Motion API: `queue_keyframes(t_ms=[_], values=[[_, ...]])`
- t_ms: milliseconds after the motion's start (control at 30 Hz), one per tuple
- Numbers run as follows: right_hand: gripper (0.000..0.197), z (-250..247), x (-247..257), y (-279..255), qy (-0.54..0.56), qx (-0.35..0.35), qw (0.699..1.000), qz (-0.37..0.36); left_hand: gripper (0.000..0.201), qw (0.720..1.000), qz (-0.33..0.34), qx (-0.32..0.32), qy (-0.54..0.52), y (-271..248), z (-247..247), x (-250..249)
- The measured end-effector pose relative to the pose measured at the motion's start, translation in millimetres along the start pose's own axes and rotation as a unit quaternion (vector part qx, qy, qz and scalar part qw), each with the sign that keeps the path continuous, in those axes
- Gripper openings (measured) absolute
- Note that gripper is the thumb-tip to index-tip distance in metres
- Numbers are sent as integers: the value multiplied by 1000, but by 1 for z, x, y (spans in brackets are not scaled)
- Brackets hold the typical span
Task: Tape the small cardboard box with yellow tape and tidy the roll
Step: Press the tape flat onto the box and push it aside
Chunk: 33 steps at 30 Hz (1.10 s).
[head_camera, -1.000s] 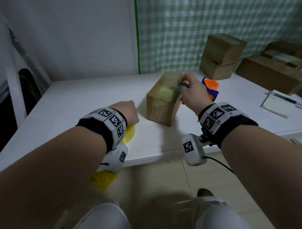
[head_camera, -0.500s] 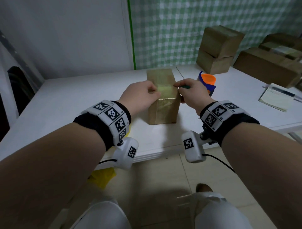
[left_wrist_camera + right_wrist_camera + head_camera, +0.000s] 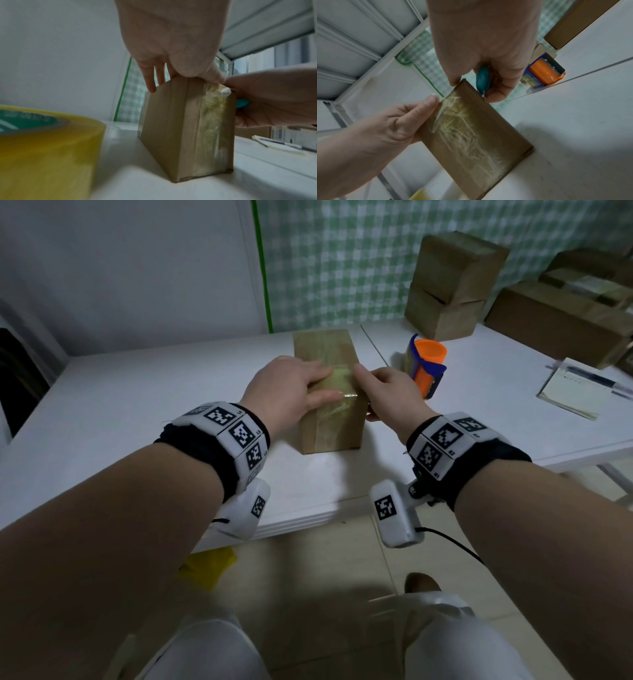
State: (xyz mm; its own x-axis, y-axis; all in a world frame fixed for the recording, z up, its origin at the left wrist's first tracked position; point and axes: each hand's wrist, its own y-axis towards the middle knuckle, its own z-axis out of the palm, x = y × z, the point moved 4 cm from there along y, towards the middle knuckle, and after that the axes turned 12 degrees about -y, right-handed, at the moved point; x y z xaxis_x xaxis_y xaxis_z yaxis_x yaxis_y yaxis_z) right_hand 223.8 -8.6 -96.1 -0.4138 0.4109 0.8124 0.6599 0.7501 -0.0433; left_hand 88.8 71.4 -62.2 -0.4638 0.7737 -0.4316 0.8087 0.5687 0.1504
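Observation:
The small cardboard box (image 3: 332, 429) stands upright at the middle of the white table (image 3: 137, 405), with wrinkled yellowish tape (image 3: 464, 121) over its top and near face. My left hand (image 3: 323, 383) lies flat on the box top, and its thumb (image 3: 429, 102) presses the tape at the near top edge. My right hand (image 3: 368, 392) touches the box's right top edge with its forefinger while gripping a small teal cutter (image 3: 482, 79). The yellow tape roll (image 3: 42, 148) lies flat on the table to the left, hidden under my left wrist in the head view.
An orange and blue tape dispenser (image 3: 426, 364) stands just right of the box. Two stacked cardboard boxes (image 3: 452, 285) and a long box (image 3: 555, 320) sit at the back right. A notepad with a pen (image 3: 579, 388) lies at the right. Something yellow (image 3: 209, 568) lies under the table's edge.
My left hand left the tape roll near the table's edge and came onto the box top. The box turned square to me. My right hand stayed at the box's right edge.

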Motion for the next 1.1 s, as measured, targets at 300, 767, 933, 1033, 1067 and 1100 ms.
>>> queue_keyframes(t_ms=[300, 767, 933, 1033, 1067, 1100], values=[[43, 2, -2, 2, -14, -1, 1000, -13, 72, 996, -11, 48, 76, -3, 10, 1], [39, 0, 2, 3, -37, 43, 998, -10, 63, 996, -57, -52, 34, -4, 8, -6], [44, 1, -1, 6, -43, 42, 998, -14, 65, 995, -48, -72, 41, -5, 19, -9], [47, 1, -2, 5, -42, 38, 998, -13, 69, 995, -41, -76, 51, -6, 21, -12], [47, 1, -2, 5, -43, 37, 998, -12, 70, 995, -35, -78, 52, -7, 22, -12], [48, 1, -1, 4, -47, 37, 998, -13, 70, 995, -31, -80, 57, -8, 22, -13]])
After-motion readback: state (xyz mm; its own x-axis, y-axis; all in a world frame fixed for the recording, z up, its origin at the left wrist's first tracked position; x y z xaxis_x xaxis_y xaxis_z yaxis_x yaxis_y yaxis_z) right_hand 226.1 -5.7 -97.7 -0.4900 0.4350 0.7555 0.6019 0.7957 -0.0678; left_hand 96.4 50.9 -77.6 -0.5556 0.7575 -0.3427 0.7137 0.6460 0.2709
